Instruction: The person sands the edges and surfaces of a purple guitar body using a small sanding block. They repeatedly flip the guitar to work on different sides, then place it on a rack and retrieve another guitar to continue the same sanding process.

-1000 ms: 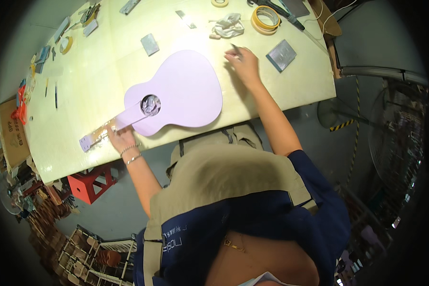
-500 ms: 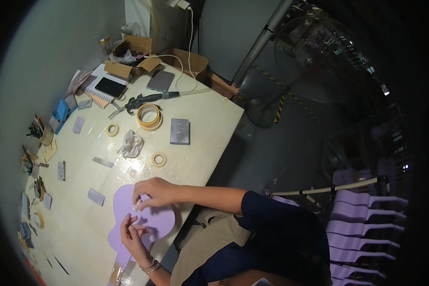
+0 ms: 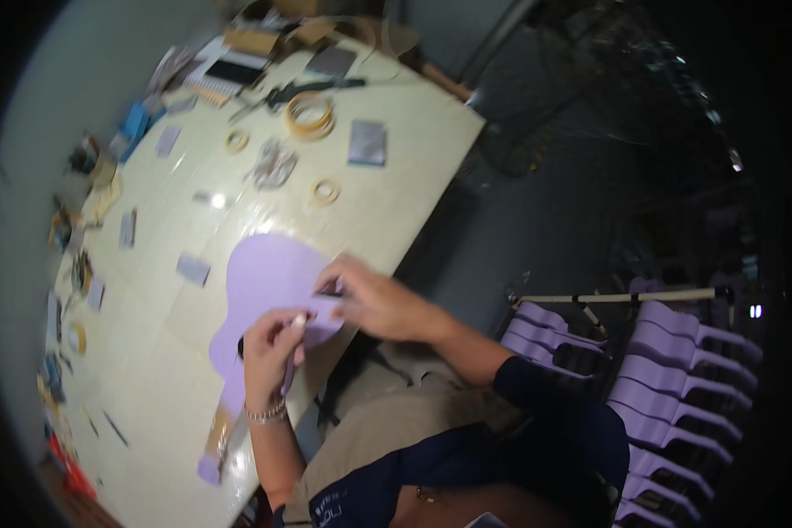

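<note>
A light purple guitar-shaped body [image 3: 268, 273] with a neck lies flat on the table, its neck toward the lower left. Over its lower part hovers my left hand [image 3: 271, 348], a bracelet at the wrist, the thumb and fingers pinched on a small white piece [image 3: 300, 320]. My right hand [image 3: 374, 297] is just above the body's right edge. Its fingers are bent and smeared by motion, and a dark patch shows under them; whether it holds anything is not clear. Brown tape [image 3: 221, 428] wraps the neck near its end.
On the pale table [image 3: 396, 211] lie tape rolls [image 3: 310, 116], a crumpled white cloth [image 3: 275, 164], a grey block [image 3: 367, 143] and several small purple-grey pads [image 3: 194, 269]. Tool cups [image 3: 92, 163] line the left edge. More purple guitar bodies [image 3: 651, 361] hang on a rack at right.
The view has shifted and blurred. My hands have moved apart and toward the body's right edge. The left hand now pinches the small white piece, which was near the right fingertips before.
</note>
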A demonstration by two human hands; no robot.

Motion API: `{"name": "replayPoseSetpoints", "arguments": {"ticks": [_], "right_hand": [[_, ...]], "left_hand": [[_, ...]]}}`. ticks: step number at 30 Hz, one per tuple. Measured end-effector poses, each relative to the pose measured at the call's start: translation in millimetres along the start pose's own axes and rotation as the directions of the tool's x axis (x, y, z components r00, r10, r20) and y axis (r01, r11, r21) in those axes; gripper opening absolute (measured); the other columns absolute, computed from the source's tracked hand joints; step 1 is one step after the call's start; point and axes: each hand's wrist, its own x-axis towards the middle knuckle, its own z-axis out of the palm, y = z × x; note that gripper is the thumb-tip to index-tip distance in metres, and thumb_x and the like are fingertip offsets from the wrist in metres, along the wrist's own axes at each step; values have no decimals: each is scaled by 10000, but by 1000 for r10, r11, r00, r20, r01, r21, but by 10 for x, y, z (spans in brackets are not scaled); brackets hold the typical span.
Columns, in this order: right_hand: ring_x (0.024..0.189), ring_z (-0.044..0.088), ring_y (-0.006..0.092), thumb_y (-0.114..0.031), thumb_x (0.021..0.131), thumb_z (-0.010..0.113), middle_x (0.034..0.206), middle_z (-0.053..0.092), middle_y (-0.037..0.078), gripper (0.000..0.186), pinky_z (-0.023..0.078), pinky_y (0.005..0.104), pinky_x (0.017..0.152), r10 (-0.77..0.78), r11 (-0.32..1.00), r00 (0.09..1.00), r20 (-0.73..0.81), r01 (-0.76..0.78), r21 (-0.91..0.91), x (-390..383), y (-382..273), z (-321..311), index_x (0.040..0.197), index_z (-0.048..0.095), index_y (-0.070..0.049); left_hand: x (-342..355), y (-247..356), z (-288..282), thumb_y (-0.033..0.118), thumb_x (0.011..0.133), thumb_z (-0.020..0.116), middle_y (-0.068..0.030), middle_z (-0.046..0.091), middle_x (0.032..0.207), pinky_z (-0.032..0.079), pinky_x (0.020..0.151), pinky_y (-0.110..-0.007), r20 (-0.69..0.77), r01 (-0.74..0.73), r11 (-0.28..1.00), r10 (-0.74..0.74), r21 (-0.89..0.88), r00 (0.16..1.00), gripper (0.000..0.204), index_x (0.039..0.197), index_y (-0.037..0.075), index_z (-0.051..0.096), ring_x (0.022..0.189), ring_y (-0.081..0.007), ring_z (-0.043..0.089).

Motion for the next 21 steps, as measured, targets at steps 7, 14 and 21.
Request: {"name": "replayPoseSetpoints", "arguments": {"ticks": [7, 14, 21], "right_hand": [[510, 445, 50, -98, 875, 523, 624, 542, 24, 106, 376, 195, 489, 334, 932, 930, -156, -302, 200, -246, 26, 206, 882, 546, 6], [553, 522, 93, -63, 836, 560, 643, 573, 66, 84, 420, 213, 526, 329, 937, 931, -157, -301, 179, -208, 150, 378, 812, 567, 17], [570, 596, 160, -73, 838, 563, 665, 599, 91, 97, 460, 252, 525, 226, 973, 960, -164, -217, 73, -189, 181, 407, 787, 570, 8]], "left_hand": [[-7, -176, 8, -5, 838, 535, -124, 609, 952, 462, 585, -191, -16, -97, 951, 97, -294, 995, 194, 1027, -52, 544, 643, -85, 551], [26, -384, 63, -32, 806, 564, -171, 596, 989, 495, 624, -237, -51, -208, 959, 201, -192, 978, 177, 981, -56, 564, 683, -135, 583], [47, -423, 72, -36, 806, 556, -209, 587, 1030, 508, 626, -259, -47, -244, 964, 240, -104, 970, 158, 962, -61, 566, 693, -164, 592]]}}
